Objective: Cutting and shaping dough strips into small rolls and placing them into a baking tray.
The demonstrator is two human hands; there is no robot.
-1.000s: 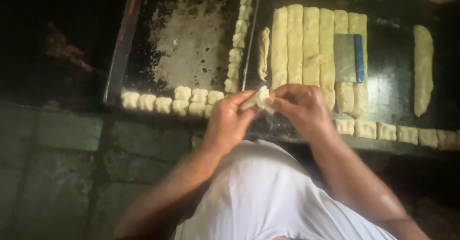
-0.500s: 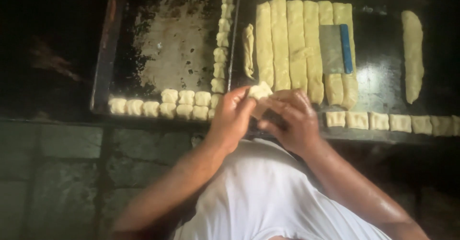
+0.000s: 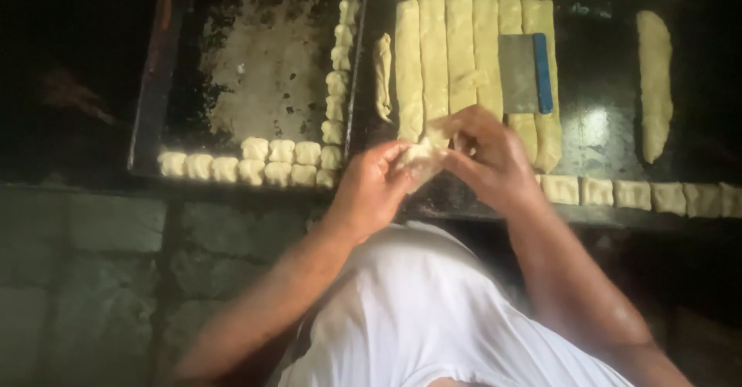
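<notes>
A small pale dough piece (image 3: 421, 157) sits between both hands, just above the counter's near edge. My left hand (image 3: 375, 190) cups it from below and the left. My right hand (image 3: 487, 159) pinches it from the right with fingers curled over it. Behind the hands lie several long dough strips (image 3: 448, 55) side by side on the dark worktop. A metal scraper with a blue handle (image 3: 527, 74) rests on the strips.
A dark baking tray (image 3: 263, 70) at left carries shaped dough pieces (image 3: 255, 164) along its near and right edges. Cut dough squares (image 3: 634, 194) line the counter's front edge at right. One separate dough strip (image 3: 655, 82) lies far right. Stone blocks below.
Both hands stay closed on the dough piece and have shifted slightly right and up in view; the fingers work around the piece. The tray and strips have not changed.
</notes>
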